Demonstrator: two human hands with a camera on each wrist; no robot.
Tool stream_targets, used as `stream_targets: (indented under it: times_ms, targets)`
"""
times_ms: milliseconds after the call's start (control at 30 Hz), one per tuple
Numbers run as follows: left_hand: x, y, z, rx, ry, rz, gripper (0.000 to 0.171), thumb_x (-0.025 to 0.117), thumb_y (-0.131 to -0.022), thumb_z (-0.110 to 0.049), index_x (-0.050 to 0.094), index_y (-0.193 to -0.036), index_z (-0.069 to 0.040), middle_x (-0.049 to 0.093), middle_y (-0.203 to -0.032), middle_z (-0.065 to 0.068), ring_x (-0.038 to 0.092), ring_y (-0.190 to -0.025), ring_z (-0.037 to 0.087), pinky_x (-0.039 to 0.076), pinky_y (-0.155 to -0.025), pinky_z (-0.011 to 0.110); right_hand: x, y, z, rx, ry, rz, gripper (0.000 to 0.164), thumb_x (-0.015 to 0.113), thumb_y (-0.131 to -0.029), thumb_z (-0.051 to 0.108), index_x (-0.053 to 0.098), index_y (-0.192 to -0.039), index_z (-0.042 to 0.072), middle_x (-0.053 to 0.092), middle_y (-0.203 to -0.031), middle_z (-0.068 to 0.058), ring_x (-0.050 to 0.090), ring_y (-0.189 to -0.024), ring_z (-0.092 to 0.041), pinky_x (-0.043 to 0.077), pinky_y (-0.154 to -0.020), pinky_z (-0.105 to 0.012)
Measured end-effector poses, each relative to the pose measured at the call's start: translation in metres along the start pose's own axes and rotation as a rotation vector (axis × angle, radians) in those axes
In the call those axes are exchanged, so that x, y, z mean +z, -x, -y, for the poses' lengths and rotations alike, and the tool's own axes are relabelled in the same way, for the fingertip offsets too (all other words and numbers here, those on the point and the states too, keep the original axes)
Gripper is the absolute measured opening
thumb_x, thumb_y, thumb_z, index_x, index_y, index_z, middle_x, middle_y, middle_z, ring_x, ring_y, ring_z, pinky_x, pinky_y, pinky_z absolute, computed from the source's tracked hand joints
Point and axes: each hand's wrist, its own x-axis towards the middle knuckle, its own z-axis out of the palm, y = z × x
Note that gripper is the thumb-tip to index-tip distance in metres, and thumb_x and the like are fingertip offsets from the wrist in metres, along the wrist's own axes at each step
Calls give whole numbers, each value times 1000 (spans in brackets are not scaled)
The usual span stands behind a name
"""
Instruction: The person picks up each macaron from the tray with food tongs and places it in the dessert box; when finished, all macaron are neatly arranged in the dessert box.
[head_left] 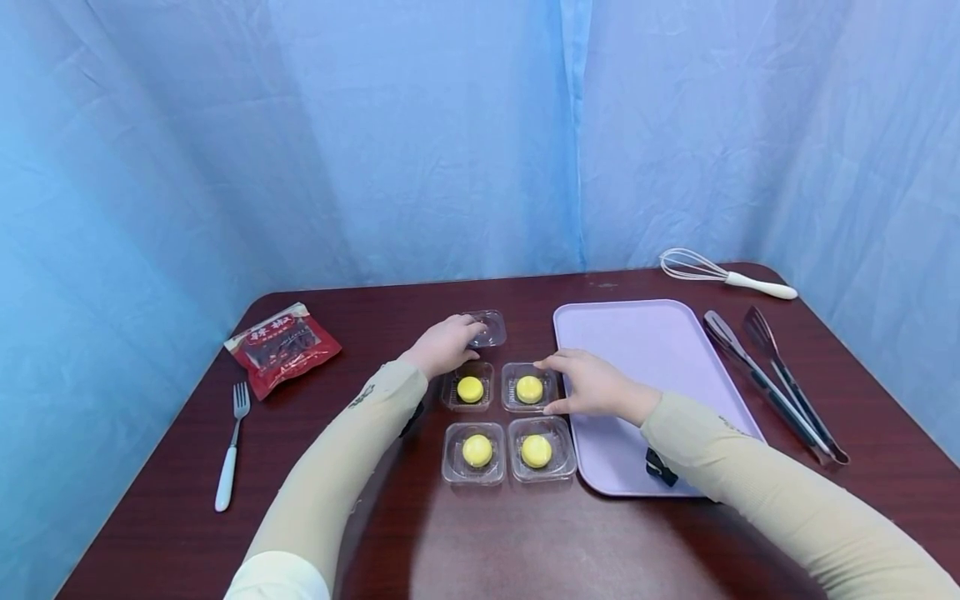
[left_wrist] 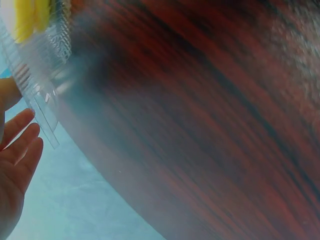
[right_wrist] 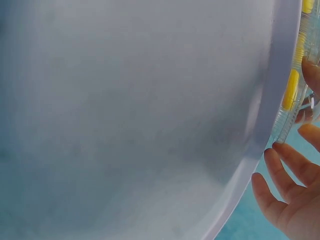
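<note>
My left hand (head_left: 442, 344) grips a clear plastic lid (head_left: 492, 330) at its left side, just behind the back-left clear box (head_left: 448, 395). That box has a round yellow cake (head_left: 470, 389) in it. Over at the back-right clear box (head_left: 511, 398), my right hand (head_left: 588, 383) spreads its thumb and fingers along the right side, fingertips right at the rim. A yellow cake (head_left: 529, 389) lies inside. Loosely bent fingers (right_wrist: 285, 172) show in the right wrist view. In front stand two more boxes, front-left (head_left: 452, 471) and front-right (head_left: 517, 469), each with a yellow cake.
A lilac tray (head_left: 645, 333) lies right of the boxes, under my right forearm. Beyond it are tongs (head_left: 772, 387) and a whisk (head_left: 723, 273). At the left lie a red food packet (head_left: 285, 346) and a fork (head_left: 231, 454). Blue curtains (head_left: 420, 142) surround the table (head_left: 495, 550).
</note>
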Motion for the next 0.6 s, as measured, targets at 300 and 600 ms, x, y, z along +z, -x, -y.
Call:
stream_targets:
  times_ms: [300,600]
  targets:
    - [3,-2,1,13,25,16,45,63,-90,-7,53,-133,-11,58,-128,10,55,-120,22,45,-100,34,1,0,-1,6,-12,-5,60,79,-74,29,59,-123,1,61,-118,-17,58,-110,-33,44,-97,-47]
    - [5,-1,2,-9,65,3,39,57,-92,-3,56,-130,-12,64,-119,7,62,-108,19,49,-94,33,1,1,-1,-1,-11,-14,60,79,-74,28,59,-123,0,61,-118,-17,58,-110,-33,44,-96,-47]
